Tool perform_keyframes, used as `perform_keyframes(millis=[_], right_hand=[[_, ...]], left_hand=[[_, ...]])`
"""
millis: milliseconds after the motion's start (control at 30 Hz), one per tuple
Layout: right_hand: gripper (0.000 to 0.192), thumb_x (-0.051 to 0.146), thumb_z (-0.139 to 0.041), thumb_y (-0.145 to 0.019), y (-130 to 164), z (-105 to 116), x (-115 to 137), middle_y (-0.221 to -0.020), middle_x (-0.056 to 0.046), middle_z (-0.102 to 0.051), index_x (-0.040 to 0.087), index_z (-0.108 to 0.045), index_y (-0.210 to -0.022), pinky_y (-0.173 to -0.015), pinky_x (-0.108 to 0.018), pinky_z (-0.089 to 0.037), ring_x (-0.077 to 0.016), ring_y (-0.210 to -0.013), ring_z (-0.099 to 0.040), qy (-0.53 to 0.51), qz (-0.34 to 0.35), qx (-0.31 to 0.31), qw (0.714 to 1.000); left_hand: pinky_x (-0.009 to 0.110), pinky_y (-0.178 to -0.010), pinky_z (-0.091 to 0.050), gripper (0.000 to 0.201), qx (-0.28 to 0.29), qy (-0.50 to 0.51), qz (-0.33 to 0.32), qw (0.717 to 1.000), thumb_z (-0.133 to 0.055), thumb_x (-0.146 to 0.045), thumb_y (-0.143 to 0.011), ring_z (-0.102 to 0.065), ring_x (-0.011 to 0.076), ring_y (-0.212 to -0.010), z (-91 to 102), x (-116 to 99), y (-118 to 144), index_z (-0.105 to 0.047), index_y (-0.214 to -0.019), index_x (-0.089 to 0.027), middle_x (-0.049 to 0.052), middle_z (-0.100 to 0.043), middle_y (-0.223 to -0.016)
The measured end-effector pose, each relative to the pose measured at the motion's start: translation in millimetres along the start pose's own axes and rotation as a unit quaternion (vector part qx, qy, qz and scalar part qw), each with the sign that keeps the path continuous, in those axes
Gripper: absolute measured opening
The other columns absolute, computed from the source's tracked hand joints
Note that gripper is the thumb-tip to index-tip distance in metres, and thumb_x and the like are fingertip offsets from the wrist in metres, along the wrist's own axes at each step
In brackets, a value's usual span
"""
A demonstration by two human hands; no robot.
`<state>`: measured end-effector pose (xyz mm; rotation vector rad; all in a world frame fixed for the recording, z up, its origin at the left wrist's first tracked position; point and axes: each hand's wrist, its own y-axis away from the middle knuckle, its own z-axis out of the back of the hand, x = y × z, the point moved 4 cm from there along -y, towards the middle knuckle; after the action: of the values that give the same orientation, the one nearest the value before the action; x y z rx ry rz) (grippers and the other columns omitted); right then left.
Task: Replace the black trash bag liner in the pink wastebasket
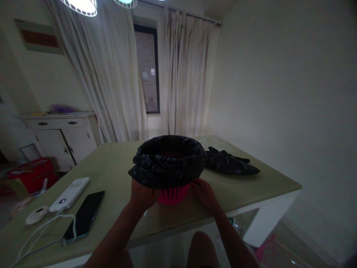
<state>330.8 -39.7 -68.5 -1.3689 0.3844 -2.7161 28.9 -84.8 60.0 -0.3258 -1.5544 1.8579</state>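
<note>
A pink plastic basket (173, 195) with slotted sides stands upright on the table. Over its rim is a black garbage bag (178, 173), lining the inside and folded down around the outside. At the front left, my left hand (143, 195) is closed on the bag's hanging edge, its fingers partly hidden beneath the plastic. My right hand (203, 191) is at the basket's right side, fingers bent in at the bag's lower edge. Most of the basket is covered by the bag.
Another black plastic bag (230, 163) lies crumpled at the right of the table (117, 163). On the left are a black phone (85, 216), a white power bank (69, 193), a round white object (37, 215) and a white cable (46, 227). A wall rises beyond the right edge.
</note>
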Motion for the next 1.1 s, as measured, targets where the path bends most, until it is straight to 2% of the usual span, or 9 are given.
perform_keyframes(millis=[100,200,300,400,667,800,900,967,1100], right_hand=[[0.04,0.047,-0.052,-0.097,-1,1,1,-0.114,-0.012,-0.081,0.019,-0.08,-0.105,-0.095,-0.038,-0.05,-0.0278,-0.106,-0.074,-0.018,0.006,0.0,1.0],[0.041,0.049,-0.053,-0.097,-2,2,1,-0.115,-0.013,-0.082,0.019,-0.08,-0.107,-0.095,-0.037,-0.052,-0.0278,-0.106,-0.075,-0.036,0.003,0.004,0.999],[0.041,0.05,-0.053,-0.098,-3,2,-1,-0.113,-0.013,-0.082,0.019,-0.08,-0.105,-0.093,-0.037,-0.052,-0.0282,-0.104,-0.075,-0.034,-0.001,0.001,0.999],[0.04,0.05,-0.054,-0.098,-3,2,-2,-0.11,-0.012,-0.082,0.02,-0.079,-0.102,-0.091,-0.037,-0.052,-0.0283,-0.102,-0.075,-0.03,-0.011,-0.002,0.999],[0.039,0.049,-0.051,-0.097,-1,5,6,-0.106,-0.012,-0.082,0.02,-0.077,-0.099,-0.089,-0.036,-0.05,-0.0275,-0.1,-0.075,-0.024,-0.023,-0.003,0.999],[0.041,0.052,-0.051,-0.096,0,5,8,-0.106,-0.012,-0.081,0.019,-0.076,-0.098,-0.09,-0.037,-0.05,-0.0283,-0.1,-0.074,-0.034,-0.014,-0.003,0.999],[0.04,0.051,-0.051,-0.095,0,4,7,-0.104,-0.012,-0.081,0.019,-0.076,-0.096,-0.089,-0.037,-0.049,-0.0283,-0.099,-0.074,-0.031,-0.01,-0.007,0.999],[0.04,0.051,-0.051,-0.095,-1,4,5,-0.104,-0.012,-0.081,0.02,-0.076,-0.096,-0.089,-0.037,-0.049,-0.028,-0.1,-0.074,-0.03,-0.011,-0.008,0.999],[0.042,0.054,-0.051,-0.095,-1,3,3,-0.102,-0.012,-0.081,0.02,-0.076,-0.096,-0.088,-0.037,-0.049,-0.028,-0.097,-0.074,-0.039,-0.006,-0.013,0.999]], left_hand=[[0.054,-0.095,-0.056,0.02,-0.003,-0.03,-0.012,0.999,-0.062,-0.024,-0.095,-0.076,0.0388,-0.105,9.7,1,-14,-0.073,-0.109,-0.016,0.02,-0.08,-0.104],[0.052,-0.09,-0.058,0.018,0.035,-0.035,-0.02,0.999,-0.059,-0.027,-0.096,-0.075,0.0367,-0.097,20.3,1,-32,-0.073,-0.1,-0.017,0.018,-0.079,-0.098],[0.051,-0.086,-0.059,0.022,0.111,-0.025,-0.026,0.993,-0.059,-0.031,-0.097,-0.075,0.0352,-0.091,28.8,-1,-49,-0.074,-0.087,-0.02,0.015,-0.079,-0.089],[0.051,-0.082,-0.06,0.032,0.156,-0.027,-0.034,0.987,-0.058,-0.036,-0.101,-0.074,0.0345,-0.083,35.9,-3,-63,-0.074,-0.079,-0.02,0.013,-0.076,-0.078],[0.049,-0.074,-0.059,0.044,0.177,-0.026,-0.043,0.983,-0.055,-0.03,-0.107,-0.073,0.0312,-0.072,41.4,-5,-73,-0.07,-0.066,-0.022,0.01,-0.074,-0.071],[0.044,-0.073,-0.058,0.039,0.147,0.022,-0.027,0.989,-0.058,-0.03,-0.109,-0.073,0.027,-0.074,50.3,-3,-62,-0.071,-0.073,-0.023,0.008,-0.077,-0.077],[0.036,-0.069,-0.054,0.022,0.057,0.05,-0.055,0.996,-0.07,-0.021,-0.104,-0.066,0.0202,-0.067,64.8,-4,-54,-0.07,-0.083,-0.021,0.003,-0.072,-0.072],[0.035,-0.074,-0.056,0.01,0.002,0.048,-0.078,0.996,-0.08,-0.014,-0.097,-0.066,0.0193,-0.072,73.1,-5,-50,-0.072,-0.096,-0.019,0.004,-0.074,-0.079],[0.04,-0.092,-0.059,0.034,-0.012,0.029,-0.08,0.996,-0.087,-0.011,-0.091,-0.072,0.0255,-0.098,75.3,-4,-52,-0.07,-0.12,-0.014,0.013,-0.079,-0.106]])
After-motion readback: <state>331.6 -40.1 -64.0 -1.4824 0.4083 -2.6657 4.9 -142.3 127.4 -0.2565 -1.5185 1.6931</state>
